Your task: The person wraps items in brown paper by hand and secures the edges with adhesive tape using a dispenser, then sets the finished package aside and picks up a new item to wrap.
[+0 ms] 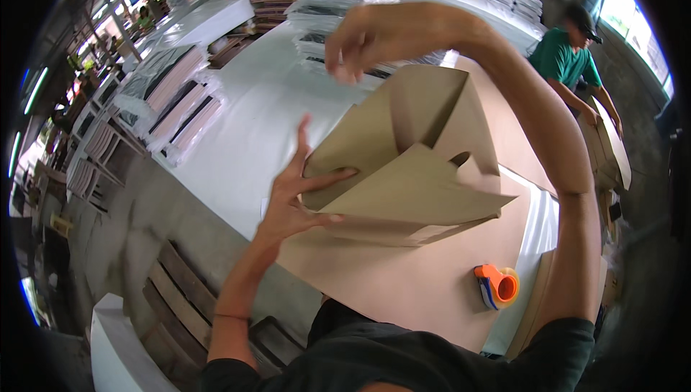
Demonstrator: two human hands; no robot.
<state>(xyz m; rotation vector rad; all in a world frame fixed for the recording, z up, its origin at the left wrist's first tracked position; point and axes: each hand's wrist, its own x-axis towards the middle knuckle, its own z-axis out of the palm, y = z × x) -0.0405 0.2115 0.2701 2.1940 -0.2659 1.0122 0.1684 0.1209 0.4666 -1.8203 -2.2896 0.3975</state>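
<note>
A brown cardboard box [425, 190] stands in front of me with its top flaps raised and its inside partly showing. My left hand [288, 201] grips its left corner, one finger inside the wall, another along the outside and one pointing up. My right hand [378, 39] is raised over the far side of the box, apart from it; its fingers are bent and smeared by motion, so I cannot make out whether they hold anything. An orange tape dispenser [497, 286] lies to the right of the box on a flat cardboard sheet [403, 287].
Plastic-wrapped stacks [176, 100] stand at the white table's [237, 115] left edge, with more wrapped bundles [317, 14] behind the box. Wooden chairs [108, 140] are on the floor at left. A person in green [572, 57] handles cardboard at the right.
</note>
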